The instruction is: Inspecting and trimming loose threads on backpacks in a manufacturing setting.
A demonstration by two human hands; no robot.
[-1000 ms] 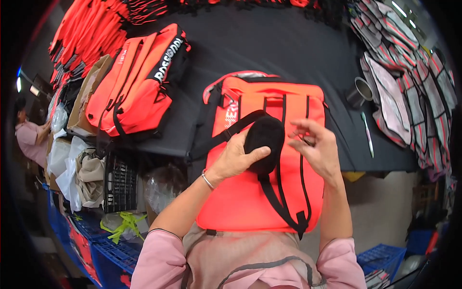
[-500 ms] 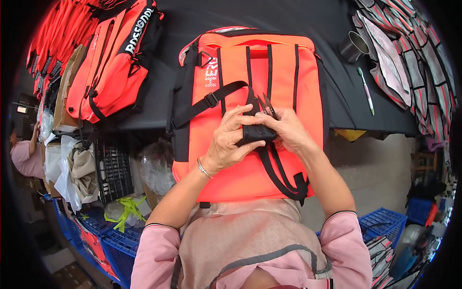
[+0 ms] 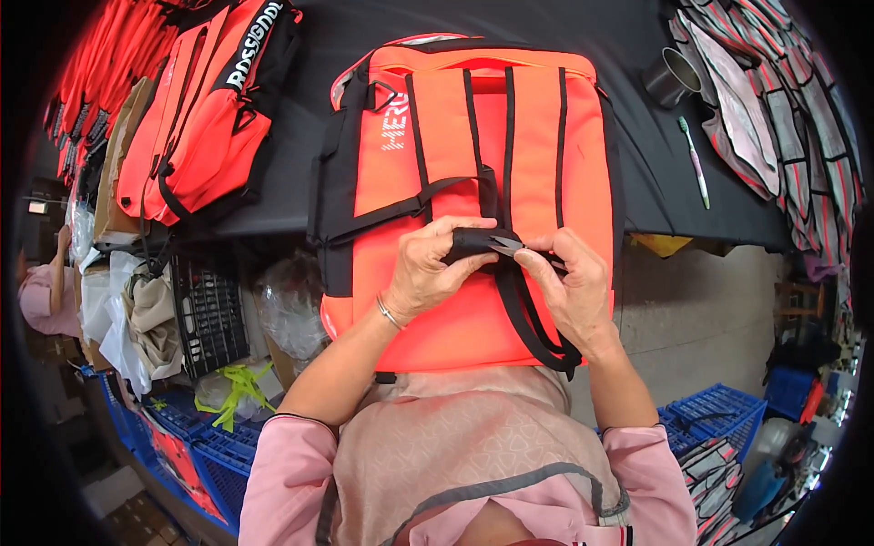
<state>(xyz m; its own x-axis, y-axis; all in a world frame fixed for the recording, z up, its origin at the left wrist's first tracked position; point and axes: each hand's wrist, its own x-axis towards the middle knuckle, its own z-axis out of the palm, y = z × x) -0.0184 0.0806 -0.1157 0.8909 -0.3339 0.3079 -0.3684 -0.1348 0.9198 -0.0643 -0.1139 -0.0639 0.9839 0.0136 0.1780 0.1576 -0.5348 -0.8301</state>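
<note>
A bright orange-red backpack [image 3: 387, 205] with black sides lies on its front, its two shoulder straps [image 3: 446, 123] facing up. My left hand [image 3: 421, 271] is closed on a black padded handle wrap [image 3: 472, 243] over the middle of the bag, pinching it between thumb and fingers. From its left a black webbing strap [image 3: 382, 218] runs to the bag's side. My right hand [image 3: 575, 278] grips small thread snips [image 3: 506, 245], whose blades point left and lie against the wrap's right end. Below the hands a looped black strap [image 3: 519, 314] hangs down the bag. The snips' handles are mostly hidden by my fingers.
Another orange-red bag [image 3: 200, 109] lies at the left on the black-covered table [image 3: 337, 36]. To the right are a metal mug [image 3: 672, 80], a toothbrush [image 3: 694, 164] and stacked grey pieces [image 3: 801, 118]. Blue crates [image 3: 715, 414] stand below. A person [image 3: 50, 291] is at far left.
The snips have swung from pointing up to pointing left, against the wrap. My right hand has moved right and down. The wrap has turned in my left hand, and the webbing strap lies lower.
</note>
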